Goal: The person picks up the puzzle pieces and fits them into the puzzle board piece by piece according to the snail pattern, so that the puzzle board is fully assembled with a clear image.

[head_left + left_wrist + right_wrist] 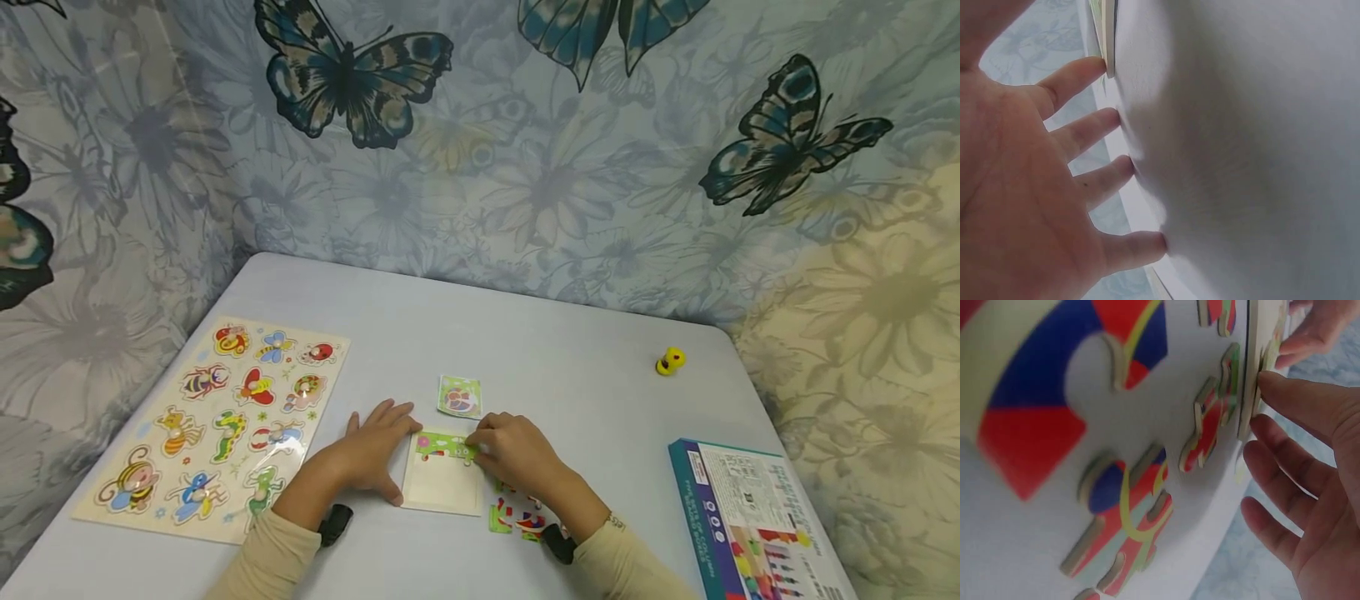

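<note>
A pale wooden puzzle tray (442,490) lies in the middle of the table, with a row of green puzzle pieces (435,444) along its far side. My left hand (375,450) steadies the tray's left edge, its fingers spread and their tips on the table; in the left wrist view one fingertip touches the tray edge (1109,37). At the tray's far right corner my right hand (517,450) pinches a green puzzle piece (471,451) between thumb and forefinger. Beside the tray, partly under that hand, lie several loose red, blue and green puzzle pieces (1135,519).
A small green picture card (459,397) lies beyond the tray. To the left is a large insect picture board (225,425). A yellow toy figure (671,361) stands at the far right, and a printed box (757,517) lies at the near right.
</note>
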Available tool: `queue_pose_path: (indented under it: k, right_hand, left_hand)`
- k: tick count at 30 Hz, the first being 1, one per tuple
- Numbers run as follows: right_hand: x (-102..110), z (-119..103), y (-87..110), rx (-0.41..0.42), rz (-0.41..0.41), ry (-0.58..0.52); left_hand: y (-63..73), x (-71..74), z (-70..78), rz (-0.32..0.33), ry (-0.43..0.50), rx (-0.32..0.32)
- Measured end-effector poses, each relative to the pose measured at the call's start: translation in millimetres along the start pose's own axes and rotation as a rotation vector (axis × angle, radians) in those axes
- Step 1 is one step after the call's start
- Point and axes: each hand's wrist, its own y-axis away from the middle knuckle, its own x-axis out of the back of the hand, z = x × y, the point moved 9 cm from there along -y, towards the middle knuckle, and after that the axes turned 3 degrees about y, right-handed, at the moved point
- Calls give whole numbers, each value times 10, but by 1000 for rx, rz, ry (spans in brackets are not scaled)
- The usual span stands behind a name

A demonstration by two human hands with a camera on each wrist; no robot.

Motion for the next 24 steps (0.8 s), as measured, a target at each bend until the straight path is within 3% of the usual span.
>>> queue_pose_path:
  k: [13,24]
  right_hand:
    - [-10,38,32,-48,-49,-51]
    - [51,208,381,-124,-119,-61]
  left_hand:
    - [-1,-3,16,-10,-1,-1]
    - [17,18,22,-24,0,2]
